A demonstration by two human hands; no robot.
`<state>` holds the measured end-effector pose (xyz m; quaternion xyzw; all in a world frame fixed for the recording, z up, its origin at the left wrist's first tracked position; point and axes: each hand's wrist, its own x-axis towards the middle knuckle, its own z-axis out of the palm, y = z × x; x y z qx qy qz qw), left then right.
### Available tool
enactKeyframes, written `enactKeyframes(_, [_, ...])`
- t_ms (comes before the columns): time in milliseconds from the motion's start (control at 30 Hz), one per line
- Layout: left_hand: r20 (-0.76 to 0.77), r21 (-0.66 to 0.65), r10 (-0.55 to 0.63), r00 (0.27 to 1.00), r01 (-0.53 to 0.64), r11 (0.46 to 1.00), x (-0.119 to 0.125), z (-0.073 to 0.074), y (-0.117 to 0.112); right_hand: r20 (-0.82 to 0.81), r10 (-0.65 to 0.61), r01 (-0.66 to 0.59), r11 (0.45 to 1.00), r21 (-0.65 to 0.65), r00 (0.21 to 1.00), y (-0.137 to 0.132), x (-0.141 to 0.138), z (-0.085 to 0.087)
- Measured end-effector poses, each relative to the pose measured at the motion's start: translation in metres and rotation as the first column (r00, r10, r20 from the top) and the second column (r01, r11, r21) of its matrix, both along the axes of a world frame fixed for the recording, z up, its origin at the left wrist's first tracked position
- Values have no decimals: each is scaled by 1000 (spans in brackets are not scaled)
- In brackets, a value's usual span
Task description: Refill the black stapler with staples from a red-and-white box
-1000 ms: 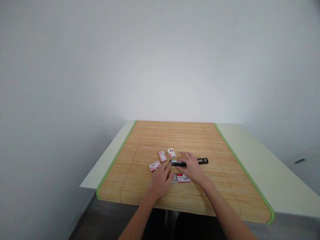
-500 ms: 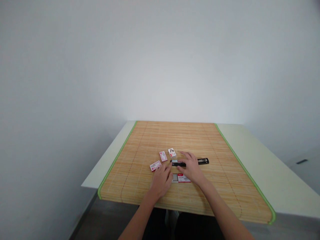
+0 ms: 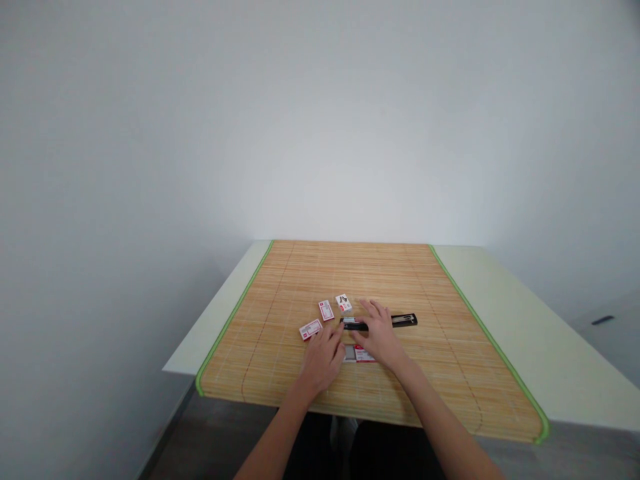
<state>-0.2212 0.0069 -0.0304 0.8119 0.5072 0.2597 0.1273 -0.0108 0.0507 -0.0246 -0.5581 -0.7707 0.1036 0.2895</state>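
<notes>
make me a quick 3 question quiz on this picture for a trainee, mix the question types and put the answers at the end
1. How many small boxes lie on the mat, counting the partly open box?
2. Which hand is over the middle of the black stapler?
a) left
b) right
c) neither
3. True or false: the partly open box lies on the far side of the stapler from the person.

Key
1. Four.
2. b, the right hand.
3. False; it lies on the near side.
</notes>
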Motion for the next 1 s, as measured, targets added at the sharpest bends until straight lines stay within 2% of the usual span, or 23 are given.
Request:
enactKeyframes(233, [-7, -21, -12, 1000, 12, 1000, 0, -2, 3, -87, -41, 35, 996, -79, 995, 2, 0, -5])
enactKeyframes(467, [8, -13, -28, 1000, 28, 1000, -1, -4, 3, -215, -102, 85, 993, -85, 971, 6, -3, -3])
enactKeyframes(633, [0, -11, -16, 1000, 16, 1000, -1, -5, 3, -219, -90, 80, 995, -58, 971, 11, -8, 2])
enactKeyframes(867, [0, -16, -22, 1000, 22, 1000, -1, -6, 4, -203, -108, 106, 994, -23, 973, 17, -12, 0])
enactKeyframes(1000, [0, -18, -26, 1000, 26, 1000, -1, -5, 4, -217, -129, 135, 991, 16, 968, 13, -11, 7])
